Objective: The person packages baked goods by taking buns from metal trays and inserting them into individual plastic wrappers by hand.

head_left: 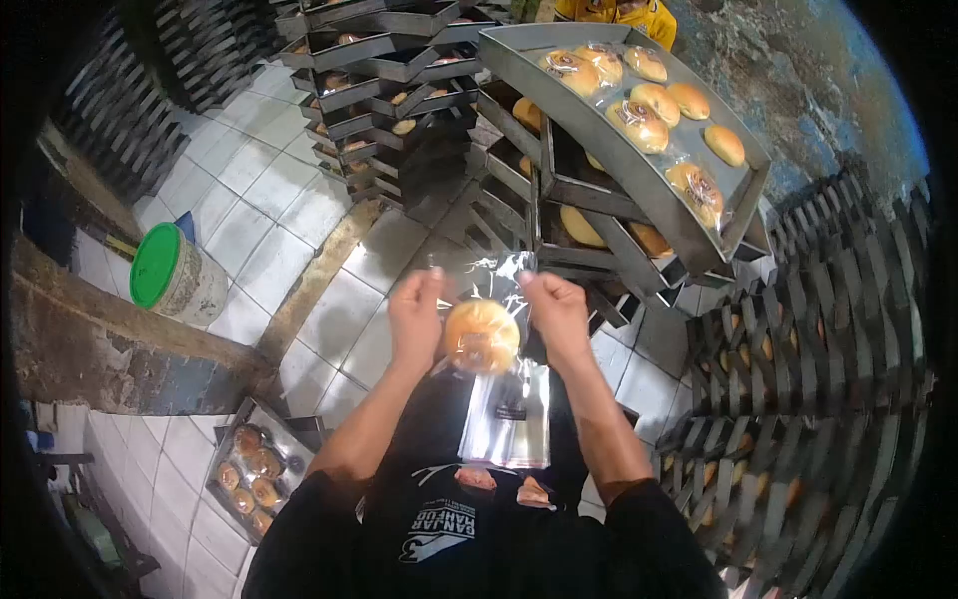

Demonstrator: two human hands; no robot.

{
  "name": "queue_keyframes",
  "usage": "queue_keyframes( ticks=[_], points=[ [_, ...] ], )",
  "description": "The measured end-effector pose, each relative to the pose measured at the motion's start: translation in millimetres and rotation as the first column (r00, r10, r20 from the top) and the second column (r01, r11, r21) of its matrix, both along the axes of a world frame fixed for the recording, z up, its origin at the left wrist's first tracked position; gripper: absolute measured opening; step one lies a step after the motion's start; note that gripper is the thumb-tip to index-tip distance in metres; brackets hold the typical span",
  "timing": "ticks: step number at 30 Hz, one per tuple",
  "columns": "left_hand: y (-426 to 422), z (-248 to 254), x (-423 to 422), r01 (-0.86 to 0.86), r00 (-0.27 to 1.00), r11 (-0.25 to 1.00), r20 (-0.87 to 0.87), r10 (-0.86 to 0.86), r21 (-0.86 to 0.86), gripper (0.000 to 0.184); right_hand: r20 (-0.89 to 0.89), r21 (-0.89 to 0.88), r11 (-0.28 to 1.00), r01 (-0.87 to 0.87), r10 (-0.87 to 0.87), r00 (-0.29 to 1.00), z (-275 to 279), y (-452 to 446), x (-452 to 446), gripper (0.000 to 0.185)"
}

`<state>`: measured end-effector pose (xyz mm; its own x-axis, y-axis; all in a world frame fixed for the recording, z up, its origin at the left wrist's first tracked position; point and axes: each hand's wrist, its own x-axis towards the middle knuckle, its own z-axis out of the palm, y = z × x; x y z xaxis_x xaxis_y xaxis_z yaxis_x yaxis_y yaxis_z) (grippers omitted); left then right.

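A round golden bun (pixel 482 337) sits inside a clear plastic bag (pixel 486 275), in front of my chest. My left hand (pixel 416 317) pinches the bag's upper left corner, and my right hand (pixel 559 314) pinches its upper right corner. Below the bun, a stack of flat clear bags (pixel 507 419) lies against my black shirt. To the upper right, a metal tray (pixel 624 135) holds several buns, some in printed clear bags and some bare.
Stacked trays (pixel 384 90) stand ahead, with more racks (pixel 818 309) on the right. A green-lidded bucket (pixel 155 267) is at the left. Another tray of buns (pixel 232 504) is at the lower left. Behind the large tray is a person in yellow (pixel 659 22).
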<state>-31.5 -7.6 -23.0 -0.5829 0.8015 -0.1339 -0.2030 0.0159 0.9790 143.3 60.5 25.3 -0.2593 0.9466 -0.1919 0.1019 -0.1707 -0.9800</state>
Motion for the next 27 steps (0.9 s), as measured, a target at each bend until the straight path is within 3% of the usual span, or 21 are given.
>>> queue_keyframes(
  ticks=[1,3,4,7,8,9,11,12,14,15,16,17,18,19,20,21,22,24,26,27],
  points=[
    [-3.5,-6.7,-4.8,0.015,0.986,0.999,-0.167,-0.007,0.046,0.03,0.035,0.002,0.999,-0.032,0.032,0.999,4.7,2.4,5.5,0.041],
    [-25.9,-19.4,-16.1,0.053,0.881,0.992,-0.474,0.006,0.112,0.03,-0.12,-0.166,0.977,-0.131,0.112,0.986,-10.1,-12.8,16.8,0.039],
    [-44.0,-18.5,-12.4,0.109,0.949,0.993,-0.303,-0.092,0.039,0.027,-0.082,-0.251,0.959,-0.132,0.115,0.99,-28.2,-28.2,26.0,0.038],
    [-69.7,-77.4,-7.8,0.182,0.981,0.971,-0.04,-0.19,-0.157,0.024,-0.087,-0.48,0.863,-0.156,0.131,0.988,-87.5,-61.0,41.5,0.036],
    [-70.7,-92.5,-10.5,0.218,0.971,0.967,0.125,-0.202,-0.129,0.023,-0.038,-0.399,0.903,-0.156,0.154,0.987,-102.8,-70.3,47.1,0.027],
    [-69.1,-90.1,-11.6,0.219,0.965,0.97,0.169,-0.2,-0.102,0.022,0.008,-0.314,0.936,-0.158,0.169,0.986,-112.1,-77.1,50.0,0.021],
    [-54.3,-70.6,-10.4,0.242,0.941,0.97,0.252,-0.226,-0.033,0.021,-0.155,-0.31,0.949,-0.058,0.01,0.988,-76.1,-94.8,37.0,0.023],
    [-45.8,-60.4,-5.4,0.279,0.947,0.96,0.166,-0.276,0.004,0.018,-0.243,-0.28,0.96,0.004,-0.075,0.967,-53.4,-90.5,33.5,0.03],
    [-36.1,-38.5,9.4,0.376,0.927,0.923,-0.02,-0.375,0.082,0.014,-0.05,0.081,0.994,-0.074,0.078,0.996,-29.7,-75.5,43.2,0.046],
    [-26.0,-16.7,19.5,0.298,0.953,0.947,0.018,-0.303,0.122,0.013,0.074,0.235,0.963,-0.13,0.115,0.991,-17.3,-74.3,49.3,0.057],
    [-21.2,7.7,33.9,0.213,0.972,0.965,0.064,-0.225,0.15,0.011,0.24,0.607,0.777,-0.166,0.02,0.971,11.7,-63.5,58.6,0.061],
    [-18.8,19.9,44.5,0.12,0.983,0.979,0.117,-0.141,0.167,0.011,0.362,0.847,0.462,-0.263,-0.137,0.922,46.8,-43.2,72.8,0.066],
    [-18.1,-7.3,37.6,0.161,0.971,0.982,0.162,-0.176,0.097,0.02,0.291,0.938,0.27,-0.219,-0.265,0.919,76.7,-21.3,85.5,0.068],
    [-25.9,-35.8,36.0,0.253,0.957,0.967,-0.151,-0.247,0.025,0.025,0.202,0.979,0.065,-0.191,-0.371,0.907,98.2,2.7,101.3,0.069],
    [-38.3,-64.2,35.3,0.314,0.843,0.947,-0.44,-0.31,-0.067,0.029,0.228,0.974,0.123,-0.192,-0.47,0.853,120.2,19.1,115.4,0.071],
    [-48.4,-78.4,37.5,0.336,0.643,0.927,-0.678,-0.356,-0.168,0.034,0.264,0.964,0.183,-0.194,-0.56,0.785,142.0,35.2,129.6,0.073],
    [-58.4,-72.7,42.7,0.37,0.526,0.91,-0.766,-0.37,-0.185,0.045,0.261,0.962,0.24,-0.129,-0.677,0.688,156.1,40.6,137.3,0.07],
    [-68.1,-45.7,68.9,0.346,0.364,0.893,-0.835,-0.412,-0.289,0.046,0.271,0.953,0.298,-0.058,-0.749,0.605,165.5,34.1,143.2,0.063],
    [-72.5,-26.4,74.6,0.341,0.19,0.872,-0.882,-0.43,-0.352,0.045,0.28,0.94,0.339,-0.04,-0.698,0.659,155.9,-0.8,141.0,0.056],
    [-72.7,-29.7,71.4,0.425,0.37,0.857,-0.808,-0.459,-0.292,0.043,0.34,0.911,0.398,-0.11,-0.574,0.745,122.7,-9.6,155.0,0.056]
  ],
)
